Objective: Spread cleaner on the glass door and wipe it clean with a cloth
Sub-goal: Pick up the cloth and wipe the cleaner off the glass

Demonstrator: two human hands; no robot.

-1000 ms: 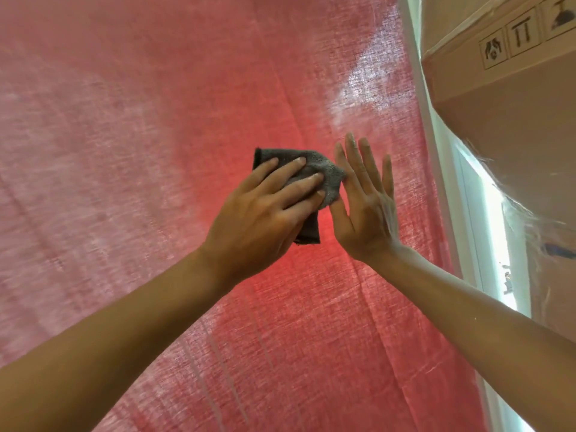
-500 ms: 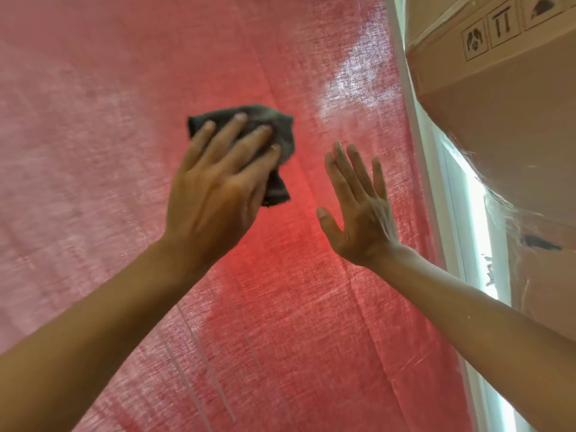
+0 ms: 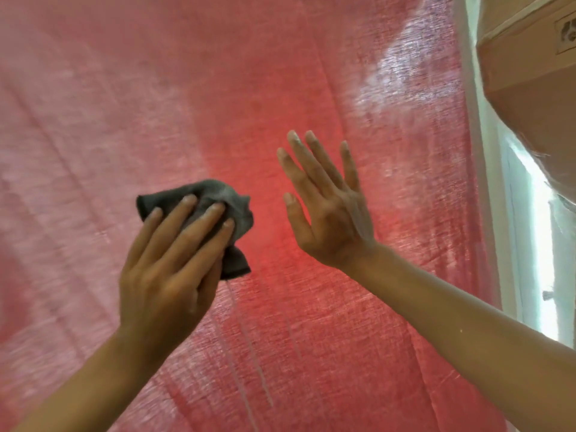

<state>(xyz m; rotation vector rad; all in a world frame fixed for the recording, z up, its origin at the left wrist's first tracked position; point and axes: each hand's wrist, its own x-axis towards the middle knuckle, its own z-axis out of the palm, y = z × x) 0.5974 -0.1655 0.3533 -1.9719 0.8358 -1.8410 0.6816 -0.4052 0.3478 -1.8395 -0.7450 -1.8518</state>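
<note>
The left hand (image 3: 168,263) presses a dark grey cloth (image 3: 215,194) flat against the glass door (image 3: 280,73), its four fingers (image 3: 199,219) laid nearly straight over the crumpled fabric with the tips spread across it; the thumb is hidden behind the palm, so whether it pinches the cloth from underneath cannot be told. The grip here is an open, flat press rather than a curled hold. The cloth bunches above the fingertips and a folded corner of it hangs out below the hand on the right side. The right hand (image 3: 327,213) is raised just beside the cloth, apart from it, palm toward the glass and fingers straight and slightly fanned — its grip is open and it holds nothing; whether the palm actually touches the pane cannot be told. Behind the glass hangs a red woven curtain (image 3: 93,120) that fills most of the view, lit brightest in the patch between the two hands. A pale, hazy smear (image 3: 405,73) shows on the glass toward the upper right, and thin streaks (image 3: 249,353) run down the pane below the cloth. At the right edge stands the white door frame (image 3: 486,182), with a brown cardboard box (image 3: 530,57) above it — printed handling symbols show on its side.
</note>
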